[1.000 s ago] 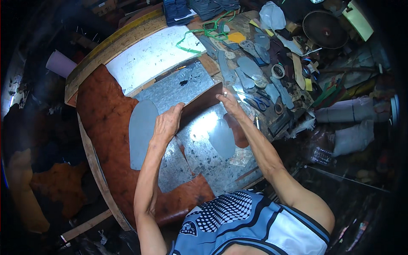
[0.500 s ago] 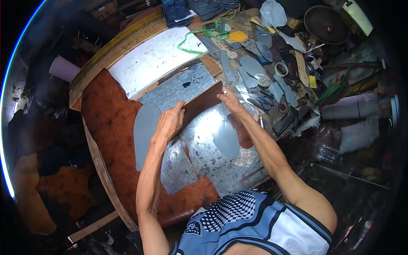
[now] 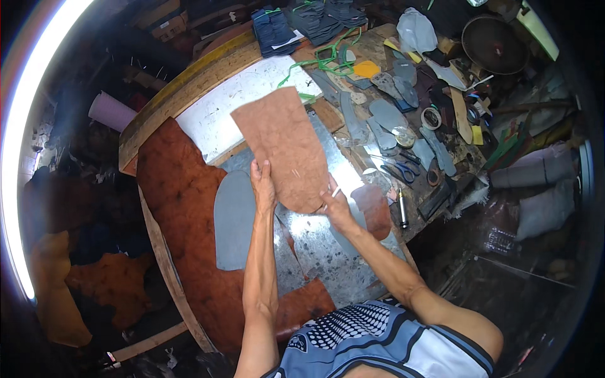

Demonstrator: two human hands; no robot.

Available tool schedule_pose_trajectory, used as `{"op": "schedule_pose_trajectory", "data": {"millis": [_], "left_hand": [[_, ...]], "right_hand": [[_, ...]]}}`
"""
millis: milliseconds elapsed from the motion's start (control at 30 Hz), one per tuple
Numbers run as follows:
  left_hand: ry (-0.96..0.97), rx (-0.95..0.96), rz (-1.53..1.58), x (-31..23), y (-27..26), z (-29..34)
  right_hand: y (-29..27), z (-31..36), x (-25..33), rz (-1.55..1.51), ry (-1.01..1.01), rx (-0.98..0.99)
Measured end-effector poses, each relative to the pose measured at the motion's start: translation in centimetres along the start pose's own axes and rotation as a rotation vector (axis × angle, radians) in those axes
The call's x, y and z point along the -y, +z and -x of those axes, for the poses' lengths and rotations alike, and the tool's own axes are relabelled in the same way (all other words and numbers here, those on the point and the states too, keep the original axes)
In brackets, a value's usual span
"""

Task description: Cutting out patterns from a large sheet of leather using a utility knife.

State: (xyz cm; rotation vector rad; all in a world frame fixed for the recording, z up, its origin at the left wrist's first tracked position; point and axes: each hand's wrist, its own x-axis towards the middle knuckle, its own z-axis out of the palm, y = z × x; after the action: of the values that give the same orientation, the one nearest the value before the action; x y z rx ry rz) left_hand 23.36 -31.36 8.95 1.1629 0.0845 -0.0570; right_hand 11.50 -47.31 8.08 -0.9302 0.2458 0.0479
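Held up over the bench is a cut leather piece (image 3: 287,148), its pale tan underside facing me and its lower end rounded. My left hand (image 3: 265,186) grips its left edge. At the lower right edge my right hand (image 3: 337,205) pinches it, with a thin white stick (image 3: 336,191) between the fingers. A grey rounded template (image 3: 233,220) lies left of my left forearm, on a large brown leather hide (image 3: 176,208). Beneath my hands is a worn metal sheet (image 3: 321,252). Beside my right hand lies a small reddish-brown leather piece (image 3: 376,214).
A white board (image 3: 217,126) lies at the far left of the bench, near green cord (image 3: 324,63). To the right are scissors (image 3: 406,171), a tape roll (image 3: 431,118), a metal-handled tool (image 3: 403,208) and several grey templates (image 3: 387,114). Stacked dark pieces (image 3: 274,31) stand behind.
The leather piece has turned from edge-on, dark side showing, to its pale underside facing me. Both hands stay on it, now at its lower part. The view has shifted slightly.
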Motion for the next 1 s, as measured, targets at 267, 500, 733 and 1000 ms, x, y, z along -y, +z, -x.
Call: {"op": "schedule_pose_trajectory", "data": {"millis": [267,500,733,1000], "left_hand": [[0.123,0.052,0.016,-1.1,2.6,-5.4],[0.039,-0.015,-0.353,-9.3,4.4,-13.1],[-0.078,0.071,-0.287,-7.5,-0.6,0.1],[-0.226,0.021,-0.258,-5.9,-7.6,17.7]], "right_hand": [[-1.0,-7.7,3.0,0.246,-0.122,-0.003],[2.1,-23.7,10.2,0.119,-0.205,0.016],[-6.7,-31.9,7.7,0.345,0.070,-0.395],[-0.6,-12.5,11.3,0.987,-0.254,-0.172]]}}
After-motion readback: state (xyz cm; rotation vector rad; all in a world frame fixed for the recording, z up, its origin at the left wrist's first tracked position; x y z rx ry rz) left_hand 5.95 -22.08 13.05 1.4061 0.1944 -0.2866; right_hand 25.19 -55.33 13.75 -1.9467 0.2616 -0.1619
